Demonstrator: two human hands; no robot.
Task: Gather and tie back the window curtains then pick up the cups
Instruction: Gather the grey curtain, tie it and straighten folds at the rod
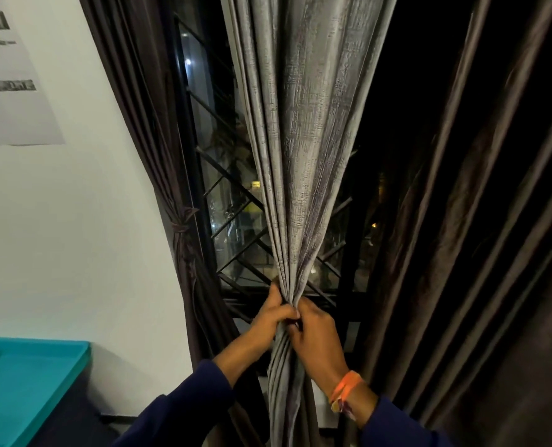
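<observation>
A grey textured curtain (310,140) hangs in the middle of the window, gathered into a narrow bunch at waist height. My left hand (273,312) grips the bunch from the left, fingers curled round the folds. My right hand (316,337), with an orange band at the wrist, grips the same bunch from the right, just below the left. A dark brown curtain (158,130) on the left is tied back with a knotted cord (182,225). Another dark brown curtain (481,253) hangs loose on the right. No cups are in view.
A black window grille (235,201) stands behind the curtains, with night outside. A teal tray (26,382) lies at the lower left against a white wall (74,237) that bears a printed sheet (10,82).
</observation>
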